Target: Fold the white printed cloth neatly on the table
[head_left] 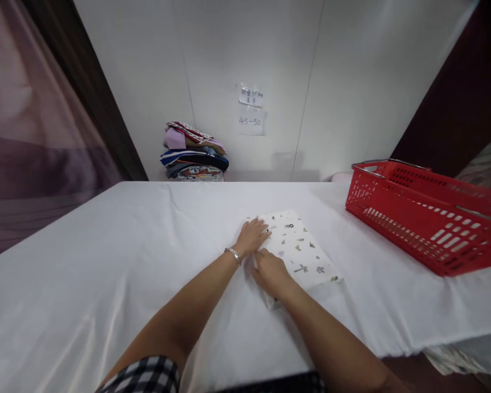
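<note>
Folded cloth (298, 248): was laid flat on the white table (106, 262), near its middle.
Left hand (252, 236): was pressed open, palm down, on the cloth's far left corner.
Right hand (270, 271): was laid flat on the cloth's near left edge; nothing was grasped.
Red basket (425, 218): was set at the right.
Clothes stack (194, 153): was piled far, against the wall.

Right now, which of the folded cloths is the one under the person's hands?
The white folded cloth with small leaf prints, lying flat on the white table. Left hand and right hand rest on it. The colourful stack sits untouched by the wall.
</note>
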Available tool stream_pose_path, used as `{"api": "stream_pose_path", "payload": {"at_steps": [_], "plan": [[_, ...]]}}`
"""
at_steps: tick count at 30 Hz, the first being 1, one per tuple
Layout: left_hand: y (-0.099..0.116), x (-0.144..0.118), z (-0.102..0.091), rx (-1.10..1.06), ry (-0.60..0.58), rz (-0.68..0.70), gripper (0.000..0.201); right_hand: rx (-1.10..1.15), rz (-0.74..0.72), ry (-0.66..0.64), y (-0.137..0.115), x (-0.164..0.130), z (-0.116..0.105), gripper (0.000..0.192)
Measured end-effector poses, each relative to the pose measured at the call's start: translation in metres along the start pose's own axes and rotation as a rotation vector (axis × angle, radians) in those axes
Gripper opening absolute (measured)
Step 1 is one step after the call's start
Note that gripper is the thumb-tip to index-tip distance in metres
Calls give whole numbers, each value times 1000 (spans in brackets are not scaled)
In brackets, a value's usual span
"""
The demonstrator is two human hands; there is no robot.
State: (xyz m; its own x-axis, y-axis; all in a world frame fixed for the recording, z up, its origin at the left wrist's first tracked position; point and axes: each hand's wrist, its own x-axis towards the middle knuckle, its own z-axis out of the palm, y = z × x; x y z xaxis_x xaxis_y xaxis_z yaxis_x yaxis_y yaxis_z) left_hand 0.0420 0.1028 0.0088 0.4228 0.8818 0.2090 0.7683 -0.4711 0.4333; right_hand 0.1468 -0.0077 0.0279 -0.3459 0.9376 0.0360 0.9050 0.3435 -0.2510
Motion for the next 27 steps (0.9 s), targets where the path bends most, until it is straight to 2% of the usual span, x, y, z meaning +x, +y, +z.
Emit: {"api": "stream_pose_path", "payload": {"at_steps": [2,4,9,13,16,19,21,24,27], "plan": [[0,-1,6,32,-107,-69,43,-26,7,18,-4,-2,0,31],[-2,-1,9,33,-144,-103,45,-63,14,37,-8,-7,3,32],[-6,0,9,25,-145,-98,45,-136,-67,146,-13,-42,25,30],[-7,0,11,24,-116,-106,43,-79,-172,279,-8,-79,44,29],[-8,0,14,10,-95,-109,42,15,-271,295,1,-102,42,28],[-7,2,13,-26,-86,-130,41,131,-346,294,21,-118,28,32],[-6,4,10,-48,-52,-143,42,170,-275,387,45,-124,18,35],[-7,9,4,-27,47,-201,44,180,-12,543,91,-124,6,35],[-15,14,-2,0,56,-310,44,217,292,485,130,-116,-1,47]]}}
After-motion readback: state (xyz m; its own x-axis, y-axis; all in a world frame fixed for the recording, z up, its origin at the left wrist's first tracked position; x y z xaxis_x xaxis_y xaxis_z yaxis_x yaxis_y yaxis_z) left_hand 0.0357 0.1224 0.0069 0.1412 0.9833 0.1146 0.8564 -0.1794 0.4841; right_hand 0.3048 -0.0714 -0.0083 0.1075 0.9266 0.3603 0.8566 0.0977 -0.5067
